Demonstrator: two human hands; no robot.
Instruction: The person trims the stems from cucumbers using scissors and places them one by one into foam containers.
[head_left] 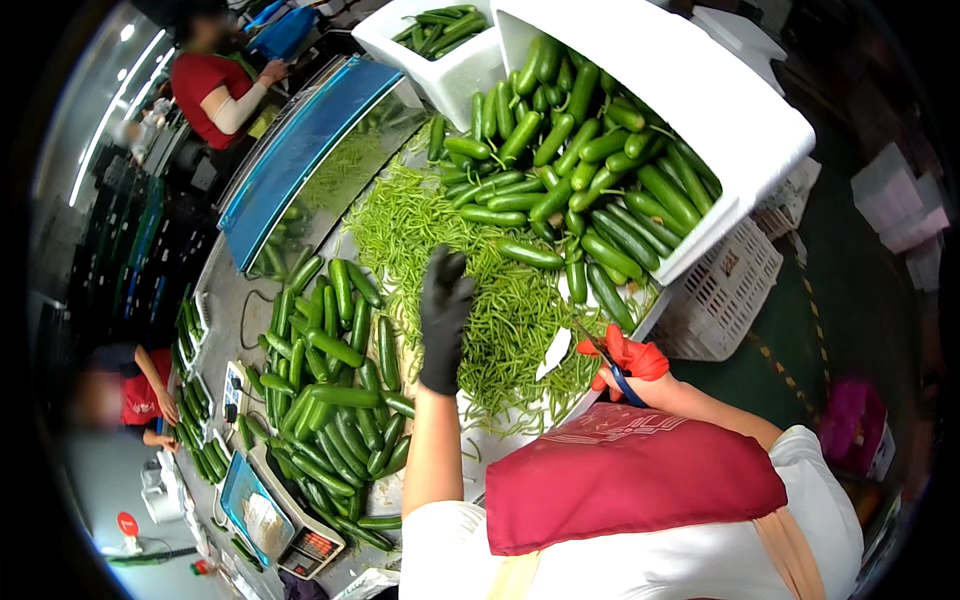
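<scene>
My left hand [446, 318], in a black glove, reaches over a heap of thin green chilies or bean pods [515, 345]. Its fingers point away from me, with no object visible in them. My right hand [632, 358], partly covered in red, grips scissors [626, 387] with a blue handle. The dark blades point left over the near right edge of the heap. A white scrap [554, 352] lies on the pods between my hands. Smooth green cucumbers are piled on both sides: one pile [340, 397] on the left, another [585, 165] at the far right.
A tipped white foam box [745, 110] holds part of the right pile; another foam box [440, 75] stands behind. A blue-edged clear panel [310, 150] borders the table. A scale [300, 545] sits at the near left, a white crate [715, 290] at right. Two people work at left.
</scene>
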